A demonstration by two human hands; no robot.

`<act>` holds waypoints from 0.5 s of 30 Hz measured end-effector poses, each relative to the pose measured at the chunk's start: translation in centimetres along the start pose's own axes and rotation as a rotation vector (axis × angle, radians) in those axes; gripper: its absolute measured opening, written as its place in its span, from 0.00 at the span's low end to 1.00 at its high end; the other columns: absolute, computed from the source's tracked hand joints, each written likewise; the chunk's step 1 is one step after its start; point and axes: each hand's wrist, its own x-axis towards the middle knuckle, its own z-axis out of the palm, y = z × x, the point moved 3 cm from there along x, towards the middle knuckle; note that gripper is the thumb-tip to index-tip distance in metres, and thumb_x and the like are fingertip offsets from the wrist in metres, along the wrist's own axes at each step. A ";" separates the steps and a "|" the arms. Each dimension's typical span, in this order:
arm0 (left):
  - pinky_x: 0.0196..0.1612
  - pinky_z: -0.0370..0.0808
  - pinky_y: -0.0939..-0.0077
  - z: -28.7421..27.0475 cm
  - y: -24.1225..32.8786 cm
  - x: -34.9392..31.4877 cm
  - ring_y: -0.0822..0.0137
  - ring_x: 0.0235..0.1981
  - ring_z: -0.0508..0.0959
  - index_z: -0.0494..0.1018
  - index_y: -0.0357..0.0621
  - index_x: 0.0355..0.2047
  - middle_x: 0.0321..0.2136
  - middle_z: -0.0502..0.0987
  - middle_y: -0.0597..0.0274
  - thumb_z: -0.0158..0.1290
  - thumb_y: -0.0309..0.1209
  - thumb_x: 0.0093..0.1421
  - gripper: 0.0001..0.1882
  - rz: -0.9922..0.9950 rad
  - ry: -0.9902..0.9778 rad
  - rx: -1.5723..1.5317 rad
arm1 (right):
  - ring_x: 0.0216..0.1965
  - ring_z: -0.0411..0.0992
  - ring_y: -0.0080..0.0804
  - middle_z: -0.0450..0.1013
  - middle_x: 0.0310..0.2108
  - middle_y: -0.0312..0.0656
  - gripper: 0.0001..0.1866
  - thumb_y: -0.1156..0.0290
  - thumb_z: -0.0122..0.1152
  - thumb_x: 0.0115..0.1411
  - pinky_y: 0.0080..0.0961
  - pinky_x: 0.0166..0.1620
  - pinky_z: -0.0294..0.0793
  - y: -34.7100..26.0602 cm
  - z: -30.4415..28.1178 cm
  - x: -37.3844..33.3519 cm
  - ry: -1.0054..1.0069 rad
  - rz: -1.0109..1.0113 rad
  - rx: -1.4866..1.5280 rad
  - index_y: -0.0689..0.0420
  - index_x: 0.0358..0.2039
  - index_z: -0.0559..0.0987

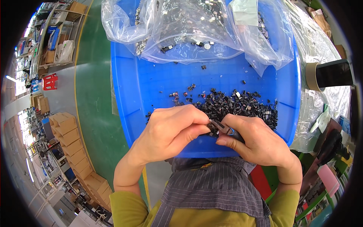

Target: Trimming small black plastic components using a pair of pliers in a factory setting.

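The left hand pinches a small black blocky component, likely light and stiff, over the blue plastic tray; hold its edges. The right hand clasps dark-handled metal pliers.

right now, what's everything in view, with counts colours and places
pliers: 1, grey with dark handle, over the tray's near end
plastic tray: 1, blue, centre
small parts: too many to count, mostly black, piled in the tray
clear plastic bags: at least three, transparent, tray's far end
tape-like roll: 1, tan, right of tray
dark device: 1, black, beside the roll
cardboard boxes: several, brown, lower left
crate or stool: 1, red, upper left
shelving: at least one, greyish, upper left
apron: 1, dark grey pinstriped, bottom centre
sleeves: 2, olive, bottom
left hand: 1, bare, apparently pinching a small dark part
right hand: 1, bare, around the pliers
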 end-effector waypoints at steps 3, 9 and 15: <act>0.22 0.69 0.70 0.7 -0.2 -0.2 0.61 0.20 0.75 0.74 0.38 0.33 0.22 0.73 0.59 0.60 0.22 0.53 0.08 0.080 0.075 0.147 | 0.31 0.72 0.58 0.71 0.25 0.54 0.14 0.65 0.61 0.60 0.46 0.32 0.69 -0.1 -0.1 0.1 0.101 -0.004 -0.088 0.63 0.33 0.70; 0.20 0.69 0.74 1.4 0.9 -0.8 0.64 0.19 0.75 0.72 0.37 0.39 0.22 0.75 0.58 0.60 0.23 0.56 0.12 0.348 0.266 0.592 | 0.29 0.70 0.62 0.70 0.22 0.57 0.13 0.66 0.61 0.60 0.45 0.29 0.67 -0.5 -0.3 0.1 0.079 0.088 0.117 0.63 0.33 0.70; 0.21 0.66 0.85 1.0 0.5 -0.5 0.74 0.20 0.75 0.67 0.37 0.54 0.24 0.74 0.62 0.46 0.34 0.69 0.18 -0.205 0.144 -0.321 | 0.31 0.72 0.59 0.72 0.26 0.57 0.12 0.67 0.61 0.60 0.44 0.31 0.69 -0.4 0.1 0.3 0.124 -0.007 0.115 0.63 0.35 0.71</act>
